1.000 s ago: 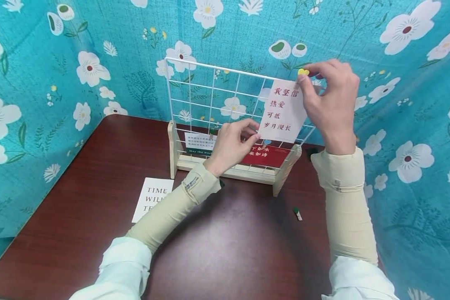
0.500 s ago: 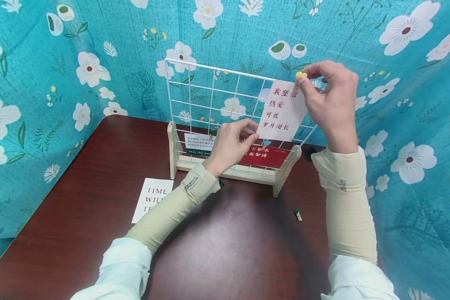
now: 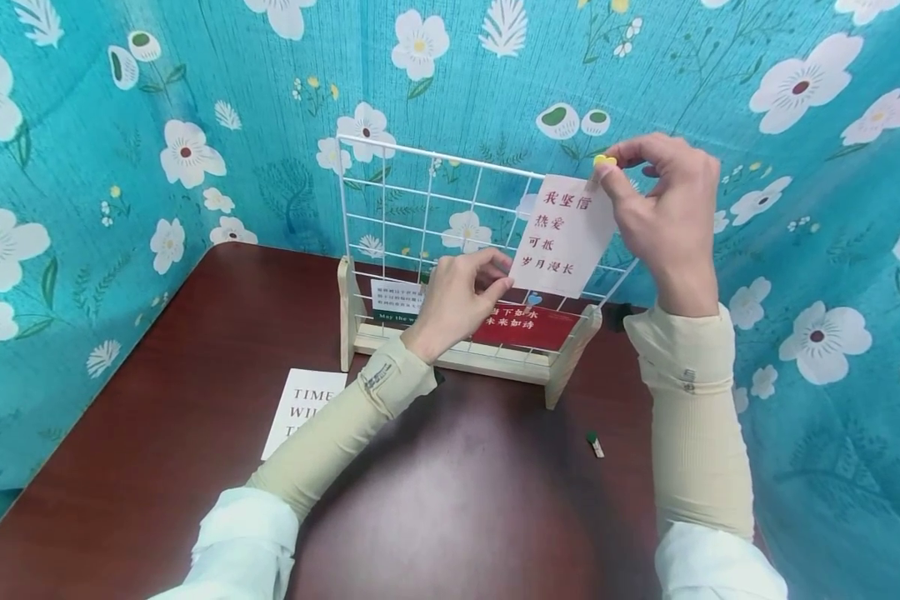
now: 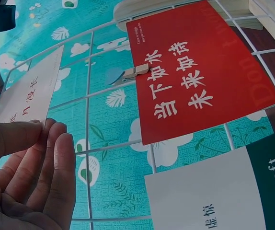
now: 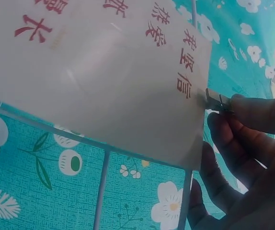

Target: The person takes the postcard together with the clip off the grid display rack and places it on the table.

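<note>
A white card with red Chinese characters [image 3: 558, 237] is held against the upper right of a white wire grid rack [image 3: 450, 200]. My left hand [image 3: 461, 296] pinches the card's lower left corner between thumb and fingers, which the left wrist view shows closely. At the card's top edge, my right hand [image 3: 671, 217] pinches a small clothespin with a yellow heart [image 3: 604, 161]. In the right wrist view the clothespin [image 5: 216, 99] meets the card's edge; whether it also grips the wire is not clear. Below hangs a red card [image 4: 200, 72], clipped by a blue-heart clothespin [image 4: 136, 72].
A white and green card [image 3: 393, 300] hangs at the grid's lower left, partly behind my left hand. On the brown table [image 3: 450, 500] lie a "TIME" card [image 3: 307, 408], half under my left sleeve, and a green-topped clothespin [image 3: 596, 445]. Flowered cloth [image 3: 270, 125] surrounds the table.
The head view has tilted slightly upward, so the scene sits lower. The card's lower end has shifted a little left, and both hands keep their pinches on card and clothespin.
</note>
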Available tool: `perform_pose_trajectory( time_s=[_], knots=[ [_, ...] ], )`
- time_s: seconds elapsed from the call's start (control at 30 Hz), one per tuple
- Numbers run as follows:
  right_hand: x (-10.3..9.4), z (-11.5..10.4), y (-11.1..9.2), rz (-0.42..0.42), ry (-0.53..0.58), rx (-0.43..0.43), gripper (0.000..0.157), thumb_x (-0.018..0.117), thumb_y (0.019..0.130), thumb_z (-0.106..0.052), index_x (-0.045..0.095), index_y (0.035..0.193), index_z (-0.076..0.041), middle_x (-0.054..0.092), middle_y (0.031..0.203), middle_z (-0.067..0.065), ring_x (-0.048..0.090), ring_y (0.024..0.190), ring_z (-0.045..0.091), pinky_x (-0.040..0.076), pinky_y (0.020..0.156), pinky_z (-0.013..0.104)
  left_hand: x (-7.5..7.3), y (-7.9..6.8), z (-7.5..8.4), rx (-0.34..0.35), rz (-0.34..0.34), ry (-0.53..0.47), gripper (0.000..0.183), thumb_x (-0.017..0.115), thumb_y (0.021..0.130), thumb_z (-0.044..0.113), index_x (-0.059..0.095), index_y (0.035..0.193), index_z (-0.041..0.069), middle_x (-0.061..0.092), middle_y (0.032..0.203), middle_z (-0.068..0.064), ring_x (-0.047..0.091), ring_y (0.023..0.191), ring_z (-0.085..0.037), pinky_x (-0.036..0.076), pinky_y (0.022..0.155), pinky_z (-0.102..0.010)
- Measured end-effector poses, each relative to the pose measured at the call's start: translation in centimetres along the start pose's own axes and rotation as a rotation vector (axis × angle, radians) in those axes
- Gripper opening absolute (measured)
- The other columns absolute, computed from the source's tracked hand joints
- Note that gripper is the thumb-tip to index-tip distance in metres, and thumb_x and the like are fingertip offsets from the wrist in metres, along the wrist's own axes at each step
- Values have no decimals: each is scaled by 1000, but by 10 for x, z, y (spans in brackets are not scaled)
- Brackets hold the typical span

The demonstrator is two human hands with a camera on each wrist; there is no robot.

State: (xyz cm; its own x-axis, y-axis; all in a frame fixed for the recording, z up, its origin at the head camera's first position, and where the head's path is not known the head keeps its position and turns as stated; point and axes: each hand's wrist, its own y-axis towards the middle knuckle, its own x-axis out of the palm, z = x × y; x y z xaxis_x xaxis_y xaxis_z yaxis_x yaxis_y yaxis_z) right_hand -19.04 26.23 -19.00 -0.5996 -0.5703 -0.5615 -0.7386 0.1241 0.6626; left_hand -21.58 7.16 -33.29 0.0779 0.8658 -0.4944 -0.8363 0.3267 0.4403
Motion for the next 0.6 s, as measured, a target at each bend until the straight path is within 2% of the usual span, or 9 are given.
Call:
perform_pose_trajectory(
  time_s=[0.2,0.47,0.53,0.6],
  knots=[
    [-3,4,-4,36,36,-37,25,71,97,-21,80,107,0,76,107,21,50,96,-7,40,91,21,-1,-1,1,8,-5,5,18,75,97,18,75,113,10,82,104,-7,79,88,-16,61,80,-25],
    [-5,8,-12,29,67,-37,23,72,97,-21,81,106,-3,77,107,20,53,95,-8,41,89,18,-4,-9,-3,23,7,7,15,74,97,16,75,111,10,83,103,-7,80,90,-17,61,85,-29],
    [-6,10,-17,40,77,-32,23,72,96,-21,81,106,-2,77,106,18,53,95,-8,41,91,18,-6,-11,-4,28,8,-7,15,74,97,15,75,111,9,82,103,-8,80,92,-18,61,87,-30],
    [-8,11,-21,46,87,-23,23,73,96,-21,81,106,-2,77,102,11,52,95,-7,41,92,18,-9,-14,-5,24,12,-26,15,74,97,14,75,111,8,82,103,-9,80,93,-19,62,87,-30]
  ],
)
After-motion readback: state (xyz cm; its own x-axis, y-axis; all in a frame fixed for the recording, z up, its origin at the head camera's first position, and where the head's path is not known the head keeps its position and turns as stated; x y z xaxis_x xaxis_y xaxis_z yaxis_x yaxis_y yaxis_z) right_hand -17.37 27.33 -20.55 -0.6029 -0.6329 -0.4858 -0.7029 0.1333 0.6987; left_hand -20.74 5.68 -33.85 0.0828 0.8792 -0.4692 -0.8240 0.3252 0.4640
